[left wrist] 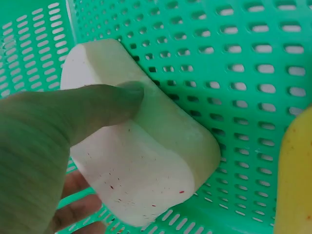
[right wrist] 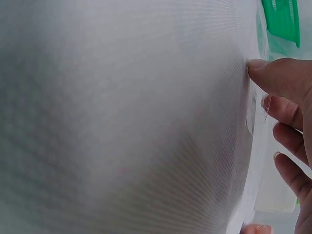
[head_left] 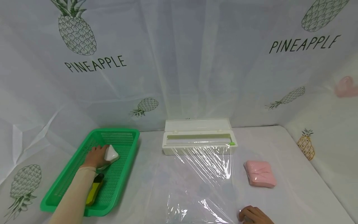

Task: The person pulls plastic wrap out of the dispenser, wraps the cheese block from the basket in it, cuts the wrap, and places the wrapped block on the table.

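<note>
My left hand (head_left: 96, 157) reaches into the green basket (head_left: 123, 193) and grips a white block (head_left: 112, 154). Its rounded edges, curved waist and small red specks show in the left wrist view, where my thumb lies across the block (left wrist: 141, 165) and other fingers show at its far side. My right hand (head_left: 255, 215) rests low on the table beside a sheet of clear plastic wrap (head_left: 201, 186). In the right wrist view, the fingers are loosely bent, thumb and forefinger apart. A thin strand of wrap shows near the forefinger.
A white wrap dispenser (head_left: 199, 151) stands at the back with its lid up, the wrap drawn from it toward me. A pink wrapped block (head_left: 260, 173) lies on the right. In the basket sits a yellow object with a dark end (head_left: 94, 193). Pineapple-print cloth (head_left: 184, 62) hangs behind.
</note>
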`<action>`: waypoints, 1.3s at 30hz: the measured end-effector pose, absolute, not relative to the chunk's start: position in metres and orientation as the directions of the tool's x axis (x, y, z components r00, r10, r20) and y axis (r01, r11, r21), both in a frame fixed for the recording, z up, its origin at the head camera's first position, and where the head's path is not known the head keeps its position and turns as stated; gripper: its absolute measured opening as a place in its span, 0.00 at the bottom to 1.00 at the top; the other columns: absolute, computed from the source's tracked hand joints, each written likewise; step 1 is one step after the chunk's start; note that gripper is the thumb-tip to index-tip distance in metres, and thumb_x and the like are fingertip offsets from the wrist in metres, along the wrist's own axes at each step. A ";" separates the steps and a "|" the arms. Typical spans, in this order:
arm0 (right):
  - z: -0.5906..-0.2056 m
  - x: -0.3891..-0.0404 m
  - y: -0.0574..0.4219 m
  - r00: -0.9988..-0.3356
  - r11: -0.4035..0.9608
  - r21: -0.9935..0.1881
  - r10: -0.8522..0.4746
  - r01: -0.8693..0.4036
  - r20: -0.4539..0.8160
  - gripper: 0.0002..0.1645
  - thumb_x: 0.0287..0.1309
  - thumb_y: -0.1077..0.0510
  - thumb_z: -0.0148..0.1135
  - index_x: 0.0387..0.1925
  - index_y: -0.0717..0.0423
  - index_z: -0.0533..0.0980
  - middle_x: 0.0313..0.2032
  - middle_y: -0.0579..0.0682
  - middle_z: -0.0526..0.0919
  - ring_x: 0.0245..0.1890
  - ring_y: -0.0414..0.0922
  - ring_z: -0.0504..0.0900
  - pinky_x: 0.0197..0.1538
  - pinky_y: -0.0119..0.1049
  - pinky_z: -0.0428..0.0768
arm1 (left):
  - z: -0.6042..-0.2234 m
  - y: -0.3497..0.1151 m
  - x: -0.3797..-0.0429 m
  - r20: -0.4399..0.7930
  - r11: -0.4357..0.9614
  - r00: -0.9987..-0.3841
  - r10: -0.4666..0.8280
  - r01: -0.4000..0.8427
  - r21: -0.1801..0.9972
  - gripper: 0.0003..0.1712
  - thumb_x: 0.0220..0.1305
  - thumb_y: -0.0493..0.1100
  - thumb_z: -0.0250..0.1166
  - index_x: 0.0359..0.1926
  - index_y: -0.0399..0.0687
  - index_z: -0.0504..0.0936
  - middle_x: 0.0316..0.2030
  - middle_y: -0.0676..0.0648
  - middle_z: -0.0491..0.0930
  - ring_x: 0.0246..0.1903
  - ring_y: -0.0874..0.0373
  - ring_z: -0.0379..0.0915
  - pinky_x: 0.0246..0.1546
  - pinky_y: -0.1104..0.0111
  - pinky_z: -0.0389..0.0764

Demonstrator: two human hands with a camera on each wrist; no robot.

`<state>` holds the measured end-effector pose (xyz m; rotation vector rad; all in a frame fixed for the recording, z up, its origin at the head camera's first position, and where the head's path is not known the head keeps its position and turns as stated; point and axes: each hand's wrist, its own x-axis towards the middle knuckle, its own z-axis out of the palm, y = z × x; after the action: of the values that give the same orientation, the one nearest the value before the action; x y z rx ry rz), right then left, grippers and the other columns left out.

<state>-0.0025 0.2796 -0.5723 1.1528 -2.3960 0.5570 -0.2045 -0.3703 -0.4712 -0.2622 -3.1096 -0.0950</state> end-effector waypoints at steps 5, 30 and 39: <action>-0.572 -0.001 0.278 -0.579 0.587 -0.172 -0.628 -0.791 0.521 0.17 0.40 0.39 0.71 0.16 0.39 0.73 0.35 0.31 0.69 0.36 0.31 0.67 0.40 0.25 0.65 | -0.473 -0.373 -0.203 0.106 0.984 -0.981 0.161 0.167 0.057 0.46 0.40 0.45 0.74 0.59 0.34 0.64 0.40 0.26 0.68 0.40 0.29 0.62 0.33 0.42 0.66; -0.568 0.002 0.276 -0.599 0.607 -0.175 -0.619 -0.775 0.508 0.18 0.38 0.36 0.71 0.14 0.36 0.72 0.36 0.30 0.69 0.37 0.31 0.67 0.42 0.27 0.66 | -0.415 -0.312 -0.170 0.462 0.972 -0.875 0.145 0.212 0.097 0.49 0.40 0.44 0.75 0.66 0.50 0.64 0.50 0.31 0.65 0.44 0.31 0.62 0.37 0.39 0.60; -0.567 0.004 0.274 -0.601 0.609 -0.179 -0.612 -0.773 0.513 0.18 0.38 0.36 0.71 0.14 0.36 0.72 0.36 0.29 0.69 0.36 0.31 0.67 0.41 0.26 0.66 | -0.398 -0.264 -0.153 0.563 0.955 -0.790 0.243 0.296 0.003 0.47 0.37 0.47 0.75 0.63 0.50 0.67 0.50 0.33 0.65 0.45 0.35 0.63 0.44 0.42 0.61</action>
<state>0.0035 0.2744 -0.5671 1.1057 -2.4343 0.5448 -0.1527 -0.2636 -0.3979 -0.3802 -2.5200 -0.1213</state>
